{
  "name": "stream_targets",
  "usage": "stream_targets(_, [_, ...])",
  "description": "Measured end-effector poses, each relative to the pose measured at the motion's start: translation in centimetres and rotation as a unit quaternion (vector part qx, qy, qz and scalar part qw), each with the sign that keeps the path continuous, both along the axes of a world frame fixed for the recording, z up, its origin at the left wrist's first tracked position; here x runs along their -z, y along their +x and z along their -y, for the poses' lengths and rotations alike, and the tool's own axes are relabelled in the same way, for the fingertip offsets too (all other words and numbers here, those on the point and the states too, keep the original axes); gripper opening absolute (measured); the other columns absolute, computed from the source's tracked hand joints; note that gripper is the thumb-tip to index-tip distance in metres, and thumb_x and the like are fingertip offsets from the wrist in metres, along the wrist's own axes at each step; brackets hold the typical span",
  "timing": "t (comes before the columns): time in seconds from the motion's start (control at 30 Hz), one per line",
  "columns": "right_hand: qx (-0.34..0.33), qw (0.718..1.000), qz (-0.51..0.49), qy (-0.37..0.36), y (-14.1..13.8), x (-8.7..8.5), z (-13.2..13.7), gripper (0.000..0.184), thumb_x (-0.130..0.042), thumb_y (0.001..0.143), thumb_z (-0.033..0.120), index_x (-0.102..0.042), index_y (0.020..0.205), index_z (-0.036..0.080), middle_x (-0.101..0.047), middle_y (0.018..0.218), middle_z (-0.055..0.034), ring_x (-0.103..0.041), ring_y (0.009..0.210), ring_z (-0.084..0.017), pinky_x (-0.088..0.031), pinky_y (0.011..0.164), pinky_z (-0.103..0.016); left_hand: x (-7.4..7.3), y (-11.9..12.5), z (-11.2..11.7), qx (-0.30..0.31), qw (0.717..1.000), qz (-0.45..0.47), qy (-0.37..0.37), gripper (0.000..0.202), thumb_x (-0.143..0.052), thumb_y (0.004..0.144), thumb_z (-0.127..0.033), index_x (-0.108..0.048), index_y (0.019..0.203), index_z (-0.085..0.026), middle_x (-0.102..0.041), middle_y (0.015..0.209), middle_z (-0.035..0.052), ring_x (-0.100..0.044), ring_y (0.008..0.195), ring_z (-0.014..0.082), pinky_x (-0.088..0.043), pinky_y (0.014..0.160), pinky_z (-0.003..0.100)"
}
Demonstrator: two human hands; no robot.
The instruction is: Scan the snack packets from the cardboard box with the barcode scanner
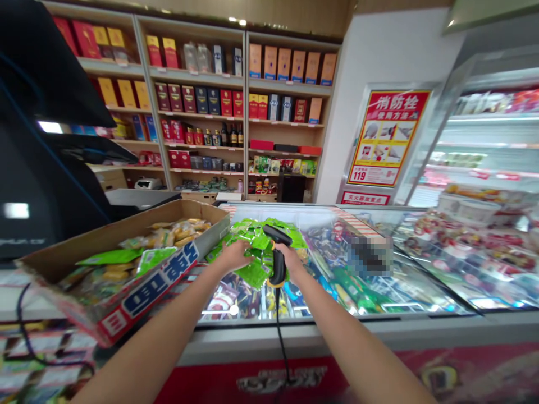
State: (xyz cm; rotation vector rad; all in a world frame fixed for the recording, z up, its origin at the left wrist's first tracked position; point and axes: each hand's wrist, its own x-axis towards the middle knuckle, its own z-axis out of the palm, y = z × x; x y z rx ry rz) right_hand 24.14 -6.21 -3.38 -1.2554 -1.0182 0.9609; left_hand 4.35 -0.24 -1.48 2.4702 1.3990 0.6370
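My right hand (290,259) is wrapped round the handle of a black barcode scanner (278,264) with yellow trim. The scanner's head is raised and its cord hangs down over the freezer's front. To the left of it, my left hand (236,255) is closed at the edge of a green packet (255,270), with thumb and fingers partly blurred. More shiny green packets (248,229) lie heaped around both hands on the glass top of a chest freezer (210,328). Through the glass, colourful wrapped goods show below.
An open cardboard box (101,322) holding yellow and green packets stands at left, beside a dark monitor (46,67). A pixelated dark object (370,256) lies on the glass at right. Behind are shelves (193,78) of boxed goods and a refrigerated display (488,143).
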Motion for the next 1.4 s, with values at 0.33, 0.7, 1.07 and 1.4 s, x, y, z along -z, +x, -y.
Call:
stream_targets(0.33, [-0.009,0.997,-0.058,0.057,2.3,-5.7,-0.8,0.023,-0.068,0.064,0.04,-0.068,0.067,0.016,-0.069,0.063,-0.0048,-0.062,0.053,-0.017,-0.047,0.053,-0.028,-2.0,2.7,-0.9,-0.046,0.997,0.049,0.042,0.049,-0.059,0.077,-0.019,-0.062,0.127,-0.018,-0.065,0.129,0.0147,-0.059,0.122,0.0297,-0.04,0.107,0.042])
stream_targets(0.7, [-0.167,0.979,-0.101,0.064,1.4,-2.6,-2.0,0.026,-0.069,0.064,0.041,-0.067,0.072,0.016,-0.071,0.063,-0.0052,-0.059,0.041,-0.014,-0.046,0.042,-0.025,-0.5,2.6,-2.0,0.086,0.986,-0.137,0.029,0.072,-0.064,0.071,-0.027,-0.048,0.14,-0.021,-0.052,0.141,0.0149,-0.045,0.134,0.0347,-0.023,0.114,0.061])
stream_targets(1.07, [-0.147,0.974,-0.16,0.058,1.8,-2.3,-1.8,0.034,-0.067,0.069,0.049,-0.065,0.082,0.018,-0.072,0.075,-0.0072,-0.055,0.043,-0.013,-0.046,0.04,-0.026,-0.8,0.8,-3.9,-0.04,0.854,0.517,-0.032,0.034,-0.074,0.065,-0.037,-0.061,0.089,-0.018,-0.07,0.085,0.0056,-0.067,0.087,0.0238,-0.051,0.084,0.037])
stream_targets(1.4, [-0.194,0.969,-0.151,0.021,2.0,-1.8,-1.9,0.036,-0.074,0.065,0.044,-0.064,0.083,0.015,-0.066,0.057,-0.0022,-0.056,0.04,-0.014,-0.047,0.037,-0.025,1.1,2.3,-4.7,0.0,0.63,0.75,-0.202,0.043,-0.083,0.052,-0.018,-0.065,0.091,-0.017,-0.075,0.085,0.0046,-0.07,0.086,0.0215,-0.054,0.083,0.035])
